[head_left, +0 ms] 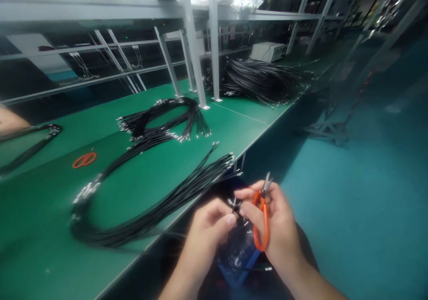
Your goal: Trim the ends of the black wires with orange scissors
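My left hand [210,228] pinches a black cable end [236,205] with light tips between thumb and forefinger. My right hand [281,219] is closed around orange-handled scissors [266,228], whose short blades point up and away. The thumb and forefinger of that hand also reach to the cable end. Both hands are in front of the table edge, over a blue bin [239,269] with blurred contents. To their left, a long curved bundle of black cables [147,222] lies on the green table [43,251], its loose ends fanned near the edge.
Another cable bundle [147,124] lies farther back, and a large cable pile [264,79] sits beyond the shelf posts [216,46]. Orange scissors [84,159] rest on the table. At far left, another person's arm [11,121] is beside a cable loop [36,144].
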The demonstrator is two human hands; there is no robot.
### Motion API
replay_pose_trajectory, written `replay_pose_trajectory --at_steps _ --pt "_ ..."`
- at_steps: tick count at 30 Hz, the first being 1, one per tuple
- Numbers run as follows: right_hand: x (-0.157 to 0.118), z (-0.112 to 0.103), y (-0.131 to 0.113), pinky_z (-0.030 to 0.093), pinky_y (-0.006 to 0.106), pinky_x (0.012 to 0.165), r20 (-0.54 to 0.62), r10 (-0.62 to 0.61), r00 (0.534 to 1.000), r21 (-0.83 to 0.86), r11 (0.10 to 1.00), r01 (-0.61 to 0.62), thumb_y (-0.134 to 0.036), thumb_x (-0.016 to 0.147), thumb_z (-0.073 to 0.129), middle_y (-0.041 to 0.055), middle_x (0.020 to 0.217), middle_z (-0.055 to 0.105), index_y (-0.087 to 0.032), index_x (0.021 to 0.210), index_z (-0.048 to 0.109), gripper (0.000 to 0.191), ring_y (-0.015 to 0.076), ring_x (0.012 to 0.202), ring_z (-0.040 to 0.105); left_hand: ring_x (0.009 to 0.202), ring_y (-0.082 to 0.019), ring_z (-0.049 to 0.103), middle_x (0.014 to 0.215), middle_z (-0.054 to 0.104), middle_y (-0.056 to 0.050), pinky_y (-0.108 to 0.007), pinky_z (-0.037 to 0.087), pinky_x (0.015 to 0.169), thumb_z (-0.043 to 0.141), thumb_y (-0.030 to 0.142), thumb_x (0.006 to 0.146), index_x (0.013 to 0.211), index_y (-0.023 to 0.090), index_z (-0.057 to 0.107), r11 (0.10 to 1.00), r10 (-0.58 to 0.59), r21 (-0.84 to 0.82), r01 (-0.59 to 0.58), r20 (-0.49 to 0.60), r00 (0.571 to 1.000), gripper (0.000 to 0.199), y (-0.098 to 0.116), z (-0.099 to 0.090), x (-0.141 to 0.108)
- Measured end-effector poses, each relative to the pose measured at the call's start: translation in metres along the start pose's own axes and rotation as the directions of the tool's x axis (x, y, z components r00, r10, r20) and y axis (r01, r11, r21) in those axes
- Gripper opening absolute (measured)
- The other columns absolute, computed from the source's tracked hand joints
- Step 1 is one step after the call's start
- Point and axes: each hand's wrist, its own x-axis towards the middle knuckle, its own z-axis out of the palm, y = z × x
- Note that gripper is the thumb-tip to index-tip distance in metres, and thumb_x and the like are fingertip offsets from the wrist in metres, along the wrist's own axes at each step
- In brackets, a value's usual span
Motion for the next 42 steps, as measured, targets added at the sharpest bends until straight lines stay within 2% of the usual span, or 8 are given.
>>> replay_pose_trajectory --at_steps 5,9,13,17,20,26,36,42 --pt "-0.003 -0.001 0.006 0.051 0.022 0.065 0.013 -0.207 0.978 -0.259 0.944 0.203 -0.015 0.079 0.063 -0.0045 0.078 0.063 -0.027 0.086 0.052 0.018 0.0116 0.073 0.062 0.049 -0.006 0.036 0.056 0.044 0.005 -0.017 0.029 0.047 0.065 0.033 0.079 0.068 0.016 0.053 0.999 0.010 0.041 -0.009 -0.022 1.000 0.024 0.001 0.002 -0.002" --pt "-0.007 -0.005 0.018 0.051 0.026 0.068 -0.008 -0.372 0.928 -0.460 0.826 0.327 -0.013 0.080 0.061 -0.0029 0.080 0.063 -0.027 0.093 0.052 0.021 0.0134 0.073 0.063 0.057 -0.010 0.051 0.065 0.057 0.002 -0.020 0.041 0.054 0.060 0.028 0.082 0.074 0.017 0.059 0.937 0.154 0.333 -0.103 -0.129 0.980 0.014 0.005 0.008 -0.007" --pt "-0.011 -0.004 0.022 0.052 0.028 0.068 -0.011 -0.364 0.931 -0.539 0.787 0.301 -0.015 0.082 0.060 -0.0008 0.084 0.064 -0.027 0.097 0.051 0.022 0.0150 0.075 0.064 0.084 -0.018 0.064 0.094 0.069 -0.005 -0.025 0.048 0.073 0.056 0.014 0.082 0.100 0.024 0.068 0.609 0.601 0.715 -0.343 -0.134 0.788 0.023 0.008 0.013 -0.007" --pt "-0.013 0.000 0.020 0.052 0.028 0.070 -0.016 -0.337 0.941 -0.535 0.798 0.277 -0.016 0.082 0.062 0.0005 0.088 0.064 -0.028 0.097 0.050 0.022 0.0159 0.079 0.064 0.085 -0.019 0.067 0.096 0.072 -0.005 -0.024 0.048 0.075 0.061 0.009 0.078 0.098 0.028 0.073 0.420 0.711 0.814 -0.401 -0.021 0.703 0.030 0.007 0.011 -0.006" --pt "-0.013 0.001 0.018 0.052 0.030 0.070 -0.025 -0.331 0.943 -0.490 0.827 0.277 -0.015 0.082 0.061 0.0004 0.085 0.063 -0.027 0.096 0.050 0.022 0.0159 0.075 0.064 0.088 -0.020 0.066 0.098 0.072 -0.005 -0.026 0.048 0.078 0.059 0.011 0.079 0.094 0.028 0.073 0.512 0.655 0.798 -0.319 -0.121 0.746 0.026 0.007 0.007 -0.006" --pt "-0.012 0.001 0.018 0.051 0.030 0.072 -0.021 -0.350 0.937 -0.429 0.849 0.308 -0.013 0.082 0.060 -0.0008 0.086 0.062 -0.029 0.097 0.051 0.024 0.0155 0.078 0.063 0.075 -0.018 0.063 0.085 0.069 -0.003 -0.025 0.048 0.067 0.061 0.022 0.081 0.090 0.022 0.067 0.830 0.292 0.532 -0.166 -0.162 0.942 0.011 0.011 0.010 -0.010" --pt "-0.008 -0.001 0.026 0.051 0.031 0.073 0.007 -0.479 0.878 -0.489 0.764 0.421 -0.005 0.075 0.062 -0.0010 0.084 0.065 -0.028 0.097 0.055 0.032 0.0175 0.078 0.064 0.057 -0.010 0.053 0.070 0.064 0.000 -0.019 0.044 0.055 0.066 0.027 0.078 0.076 0.017 0.065 0.986 0.132 0.131 -0.102 -0.245 0.961 0.010 0.009 0.011 -0.004" --pt "-0.015 -0.009 0.017 0.053 0.033 0.077 -0.008 -0.242 0.970 -0.414 0.884 0.217 -0.015 0.075 0.067 0.0029 0.094 0.066 -0.028 0.105 0.056 0.034 0.0195 0.085 0.065 0.054 -0.008 0.052 0.073 0.064 0.000 -0.019 0.044 0.053 0.067 0.025 0.076 0.078 0.016 0.064 0.991 0.125 0.071 -0.109 -0.288 0.949 0.010 0.012 0.007 -0.002"
